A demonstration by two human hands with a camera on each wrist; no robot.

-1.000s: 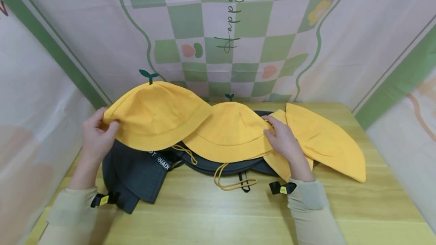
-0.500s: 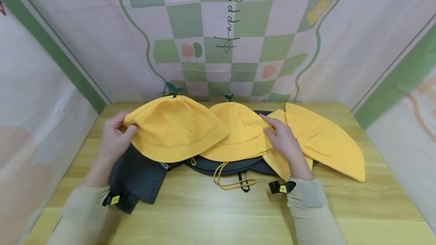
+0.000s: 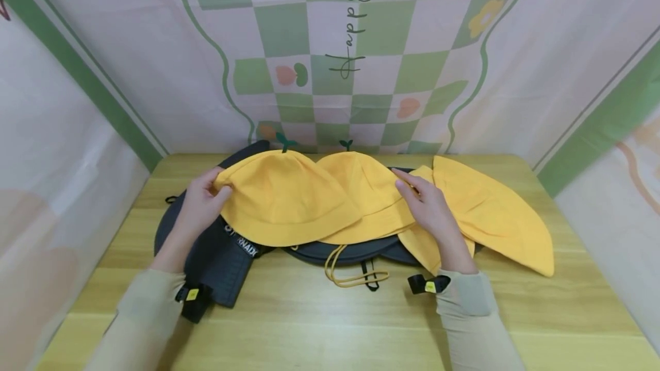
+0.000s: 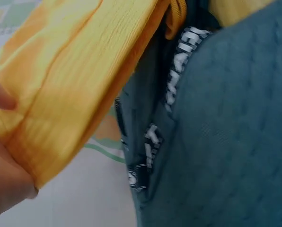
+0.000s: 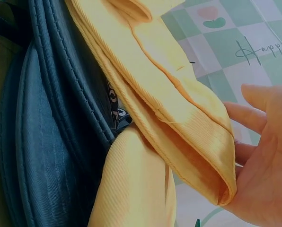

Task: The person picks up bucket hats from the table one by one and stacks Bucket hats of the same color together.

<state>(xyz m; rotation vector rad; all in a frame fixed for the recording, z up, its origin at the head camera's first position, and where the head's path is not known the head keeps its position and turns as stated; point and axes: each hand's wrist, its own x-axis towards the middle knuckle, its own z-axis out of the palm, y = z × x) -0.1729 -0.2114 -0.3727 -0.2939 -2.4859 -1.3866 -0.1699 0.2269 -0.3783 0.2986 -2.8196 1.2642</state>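
My left hand [image 3: 201,202] grips the left edge of a yellow bucket hat [image 3: 286,202] with a green sprout on its crown. In the left wrist view, my thumb lies against the yellow cloth near the brim. My right hand [image 3: 430,205] holds the right edge of a second yellow bucket hat [image 3: 368,188], also topped with a sprout. The left hat overlaps this one from the front. In the right wrist view, the fingers [image 5: 247,118] lie along the edge of the second hat, partly hidden by it.
Dark caps [image 3: 216,262] with white lettering lie on the wooden table [image 3: 330,325] at left. More dark hats [image 3: 330,252] sit beneath the yellow ones. Another yellow hat [image 3: 495,216] rests at right. A yellow cord [image 3: 335,279] hangs toward the front; a patterned curtain [image 3: 289,33] stands behind.
My left hand has carried its yellow hat rightward and lower, so it overlaps the second hat more. More of the dark cap shows at left. My right hand stays in place.
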